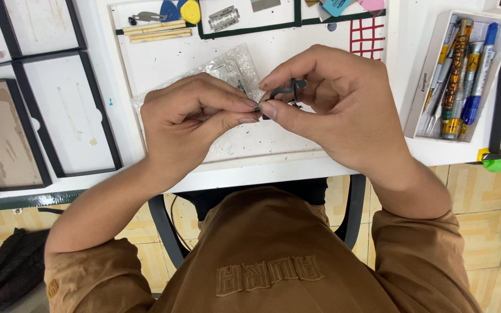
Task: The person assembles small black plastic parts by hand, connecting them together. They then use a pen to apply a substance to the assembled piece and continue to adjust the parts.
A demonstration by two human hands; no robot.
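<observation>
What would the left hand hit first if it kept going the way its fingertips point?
The left hand points across at the right hand; it would meet those fingertips and the small dark part they pinch, already touching or nearly so.

Small dark part (288,91) mostly hidden between pinching fingertips (268,108), kind unclear.

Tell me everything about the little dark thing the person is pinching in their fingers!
The small dark part is thin and blackish-grey, with a curved bar and a small end piece sticking up; it looks like metal or hard plastic, but it is too small to be sure. The right hand pinches it between thumb and fingers, and the left hand pinches its other end. Fingers hide much of it. It is held above a crinkly clear plastic bag lying on the white table.
</observation>
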